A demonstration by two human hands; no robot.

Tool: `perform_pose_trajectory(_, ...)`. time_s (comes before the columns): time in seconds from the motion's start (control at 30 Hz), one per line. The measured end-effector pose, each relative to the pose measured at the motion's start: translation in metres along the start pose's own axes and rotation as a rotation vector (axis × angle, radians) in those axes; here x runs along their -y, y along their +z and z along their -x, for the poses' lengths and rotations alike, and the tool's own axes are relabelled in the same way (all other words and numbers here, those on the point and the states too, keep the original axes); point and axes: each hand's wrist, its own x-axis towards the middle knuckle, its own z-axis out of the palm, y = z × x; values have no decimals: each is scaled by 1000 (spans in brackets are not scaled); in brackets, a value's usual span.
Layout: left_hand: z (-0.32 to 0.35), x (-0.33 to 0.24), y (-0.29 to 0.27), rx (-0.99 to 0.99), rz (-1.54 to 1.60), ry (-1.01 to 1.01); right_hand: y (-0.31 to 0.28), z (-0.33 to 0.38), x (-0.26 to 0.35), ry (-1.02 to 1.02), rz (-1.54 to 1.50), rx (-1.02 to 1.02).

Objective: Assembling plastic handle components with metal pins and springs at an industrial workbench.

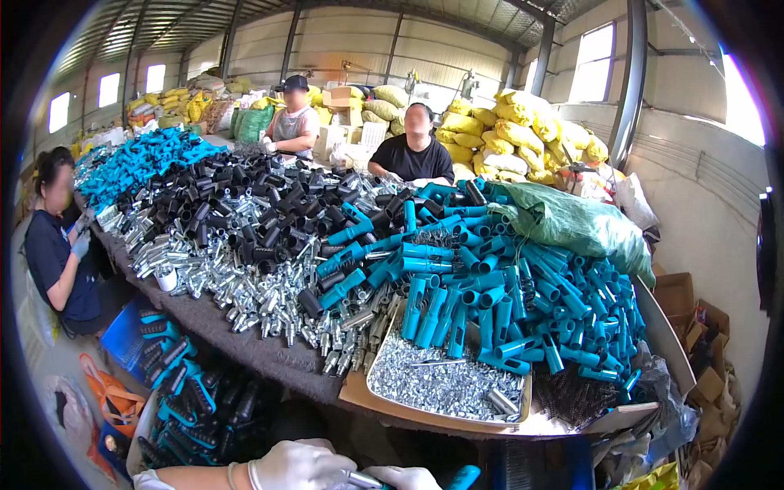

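Note:
At the lower edge, my left hand (300,465) in a white glove is closed on a shiny metal shaft (364,480). Just right of it, my right hand (403,477), also gloved, wraps round a teal plastic tube (464,477) whose end sticks out on the right. The shaft lies between the two hands; whether it enters the tube is hidden. Beyond them on the table, a white tray (523,408) holds many small metal parts, with teal tubes (506,310) heaped behind it.
Piles of silver metal shafts (253,294) and black sleeves (269,196) cover the grey-padded table (220,335). Dark springs (572,396) lie right of the tray. A crate of teal-and-black assembled pieces (175,392) stands at lower left. Three people work around the table.

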Motion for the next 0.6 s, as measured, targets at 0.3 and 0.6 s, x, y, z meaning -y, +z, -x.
perform_pose_trajectory(0.3, 2, 7, 23, -5, -228, 259, 4, -5, 33, -400, -1215, -638)
perform_pose_trajectory(0.6, 22, 15, 45, -20, -171, -359, 42, -91, -192, 558, -1664, -983)
